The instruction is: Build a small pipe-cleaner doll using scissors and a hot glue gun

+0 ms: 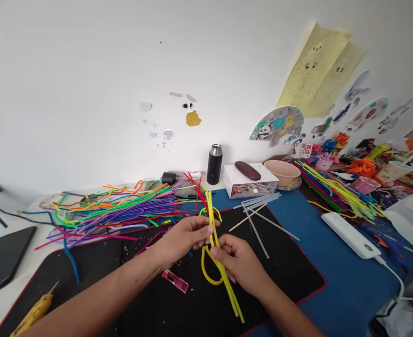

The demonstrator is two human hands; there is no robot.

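Note:
Both hands meet over the black mat, pinching the same yellow pipe cleaners [232,295]. My left hand [188,234] is closed with thumb and fingers around their upper part. Just below, my right hand [239,260] is closed on them too, thumb on top. The straight ends stick up above the left hand and run down past the right one. A yellow loop [203,271] bends out to the left beneath my fingers. Red pipe cleaners [200,187] show just behind the hands. A pink-red lighter [175,281] lies on the mat below my left wrist.
Many coloured pipe cleaners [122,210] spread at left. Translucent glue sticks [259,234] lie right of the hands. Behind stand a black bottle [214,166], a white box [232,178] and a bowl [283,174]. A glue gun [34,313], phone [6,257] and white power strip [350,234] are at the sides.

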